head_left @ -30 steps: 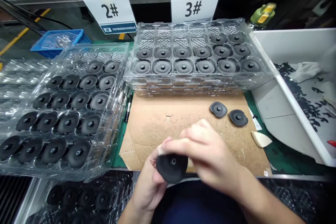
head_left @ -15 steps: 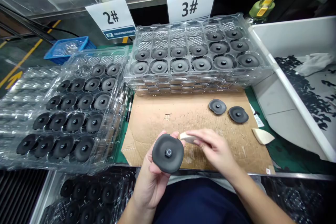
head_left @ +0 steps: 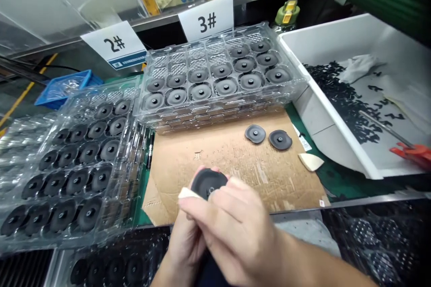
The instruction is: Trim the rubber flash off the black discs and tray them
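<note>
My left hand [head_left: 186,240] holds a black round disc [head_left: 207,182] with a small centre hub, low over the near edge of a cardboard sheet [head_left: 235,157]. My right hand [head_left: 232,226] lies over it, fingers closed on a small cream wedge [head_left: 186,193] pressed against the disc's left rim. Two more black discs [head_left: 255,133] [head_left: 280,139] lie loose on the cardboard to the right. A second cream wedge [head_left: 310,162] rests on the green mat beside them.
A clear blister tray [head_left: 81,152] of black discs sits at left under the sign "2#" [head_left: 114,45]. A stacked clear tray [head_left: 215,80] of discs stands behind under "3#" [head_left: 206,21]. A white bin [head_left: 336,112] with black scraps and red-handled tool [head_left: 412,152] is at right.
My right hand has crossed over the disc from its right side, bringing the cream wedge to the disc's left rim. The view has swung to the right.
</note>
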Available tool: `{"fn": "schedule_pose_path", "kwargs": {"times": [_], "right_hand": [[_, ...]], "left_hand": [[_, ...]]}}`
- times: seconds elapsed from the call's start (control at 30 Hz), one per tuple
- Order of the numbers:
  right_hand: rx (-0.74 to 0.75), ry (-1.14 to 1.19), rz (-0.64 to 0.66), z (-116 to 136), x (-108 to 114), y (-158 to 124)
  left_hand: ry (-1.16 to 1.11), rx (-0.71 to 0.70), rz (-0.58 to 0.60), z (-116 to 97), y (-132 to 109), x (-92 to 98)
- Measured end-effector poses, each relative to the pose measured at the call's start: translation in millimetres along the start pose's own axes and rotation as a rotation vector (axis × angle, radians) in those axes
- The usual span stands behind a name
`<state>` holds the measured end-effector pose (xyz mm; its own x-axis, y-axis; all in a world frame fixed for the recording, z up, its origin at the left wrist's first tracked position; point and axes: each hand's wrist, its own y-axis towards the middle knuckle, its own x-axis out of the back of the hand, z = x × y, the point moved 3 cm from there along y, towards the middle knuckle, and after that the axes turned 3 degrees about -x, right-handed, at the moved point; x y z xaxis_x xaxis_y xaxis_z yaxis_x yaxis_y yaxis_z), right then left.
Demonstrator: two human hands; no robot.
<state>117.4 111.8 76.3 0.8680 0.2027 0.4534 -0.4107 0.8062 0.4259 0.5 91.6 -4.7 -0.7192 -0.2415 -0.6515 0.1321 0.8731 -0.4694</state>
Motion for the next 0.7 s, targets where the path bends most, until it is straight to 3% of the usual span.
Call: {"fn": "schedule_pose_path", "kwargs": {"times": [0.07, 0.1, 0.17, 0.23, 0.37, 0.47, 0.7], "right_hand": [[-0.104, 0.068, 0.125, -19, 2, -11], [-0.208, 0.113, 0.126, -35, 5, -18], [-0.439, 0.168, -0.020, -71, 13, -36], [-0.576, 0.130, -0.159, -100, 14, -51], [-0.529, -0.026, -0.013, -124, -14, -66], [-0.511, -0.067, -0.021, -128, -28, -67], [-0.628, 0.034, -0.115, -134, -10, -70]], "left_hand": [[-0.036, -0.053, 0.019, -6, 2, 3.9], [-0.062, -0.079, 0.038, -9, 3, 5.9], [-0.112, -0.106, 0.087, -12, 3, 7.8], [-0.152, -0.107, 0.135, -11, 2, 5.8], [-0.155, -0.114, 0.189, -6, 1, -3.0], [-0.172, -0.090, 0.211, -6, 2, -6.5], [-0.173, -0.022, 0.240, -11, -1, -7.7]]}}
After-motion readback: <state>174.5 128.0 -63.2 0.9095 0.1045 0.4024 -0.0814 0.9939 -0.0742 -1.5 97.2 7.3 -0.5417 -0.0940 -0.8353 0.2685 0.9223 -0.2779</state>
